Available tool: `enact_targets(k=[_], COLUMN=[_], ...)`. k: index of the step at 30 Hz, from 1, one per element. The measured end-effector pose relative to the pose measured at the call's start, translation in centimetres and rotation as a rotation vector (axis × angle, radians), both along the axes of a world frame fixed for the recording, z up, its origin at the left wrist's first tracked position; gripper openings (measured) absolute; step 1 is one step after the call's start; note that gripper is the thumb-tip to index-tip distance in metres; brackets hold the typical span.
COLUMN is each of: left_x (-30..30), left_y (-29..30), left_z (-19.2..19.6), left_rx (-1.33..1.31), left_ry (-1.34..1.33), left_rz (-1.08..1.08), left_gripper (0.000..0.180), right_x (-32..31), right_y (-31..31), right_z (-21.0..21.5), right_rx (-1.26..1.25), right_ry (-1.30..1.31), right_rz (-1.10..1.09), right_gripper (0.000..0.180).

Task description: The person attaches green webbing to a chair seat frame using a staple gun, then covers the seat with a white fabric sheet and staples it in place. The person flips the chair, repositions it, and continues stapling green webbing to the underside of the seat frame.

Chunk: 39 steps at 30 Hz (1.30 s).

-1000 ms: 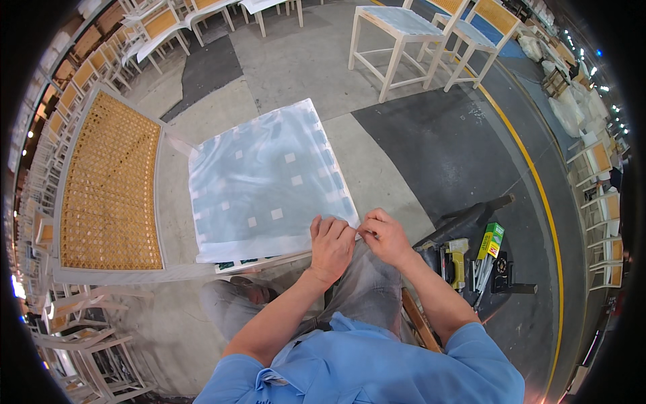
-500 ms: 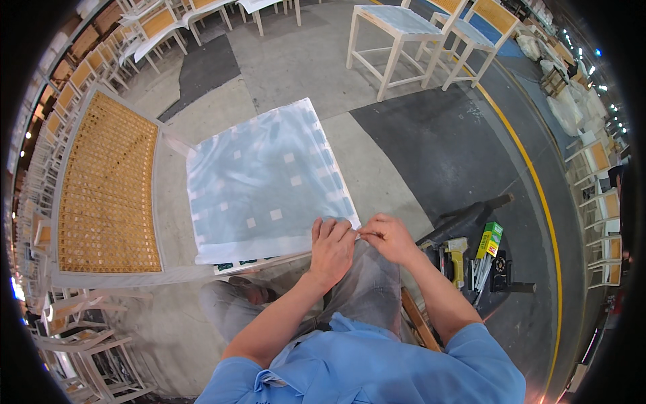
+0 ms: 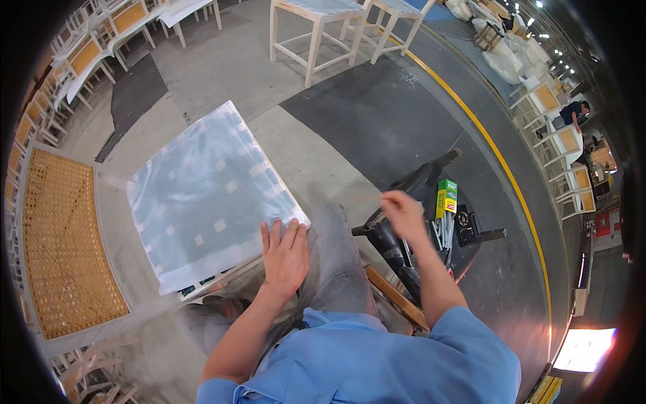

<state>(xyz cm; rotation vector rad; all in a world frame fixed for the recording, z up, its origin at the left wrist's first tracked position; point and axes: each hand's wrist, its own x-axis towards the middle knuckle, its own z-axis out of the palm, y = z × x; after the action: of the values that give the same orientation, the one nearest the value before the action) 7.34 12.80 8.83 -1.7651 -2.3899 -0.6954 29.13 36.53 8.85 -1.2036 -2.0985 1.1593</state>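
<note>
A chair lies tipped before me, its seat [image 3: 195, 195] wrapped in pale blue-grey fabric with white squares and a white border. Its woven cane back [image 3: 67, 249] in a whitish wood frame is on the left. My left hand [image 3: 286, 256] rests with fingers spread on the seat's near right corner, pressing the fabric. My right hand [image 3: 404, 214] is off the seat, over the dark tool stand [image 3: 387, 236]. Its fingers are curled together and slightly smeared; whatever they hold, if anything, cannot be made out.
On the stand are a green and yellow box [image 3: 446, 197], several metal tools [image 3: 443, 232] and a black round part [image 3: 464, 219]. A wooden bar [image 3: 397, 296] lies by my leg. White chairs [image 3: 319, 34] stand ahead; a person [image 3: 572, 116] works among chairs far right. A yellow line [image 3: 498, 145] crosses the floor.
My right hand has left the seat corner and moved right over the tool stand. My left hand has flattened at the corner. The view has swung right; the yellow-bodied tool is now hidden.
</note>
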Motion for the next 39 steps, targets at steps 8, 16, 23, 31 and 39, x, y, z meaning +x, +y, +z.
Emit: enact_targets(k=[8,16,23,31,39], left_x=[-0.3,-0.7,0.2,0.7,1.0], left_y=[-0.3,-1.4,-3.0,-2.9,-3.3], left_z=[-0.5,-0.9,-1.5,-2.0,-2.1], left_rx=[0.003,0.075,0.002,0.054,0.1], left_ry=[0.003,-0.027,-0.048,-0.046,-0.094], left_rz=[-0.033,-0.067,-0.02,0.022,0.054], left_gripper=[0.042,0.043,0.05,0.051,0.052], right_x=[13.3,12.2,-0.1,-12.7,-16.2], right_y=[4.7,5.1,2.6,-1.6,-2.0], right_z=[-5.3,-4.5,9.0,14.0,12.8], right_rx=[-0.19,-0.185,-0.415,-0.099,-0.024], right_ry=[-0.669,-0.25,-0.317,-0.429,-0.548], right_rz=[-0.209,-0.175,0.369,1.018,1.2], right_gripper=[0.058,0.058,0.066,0.073,0.072])
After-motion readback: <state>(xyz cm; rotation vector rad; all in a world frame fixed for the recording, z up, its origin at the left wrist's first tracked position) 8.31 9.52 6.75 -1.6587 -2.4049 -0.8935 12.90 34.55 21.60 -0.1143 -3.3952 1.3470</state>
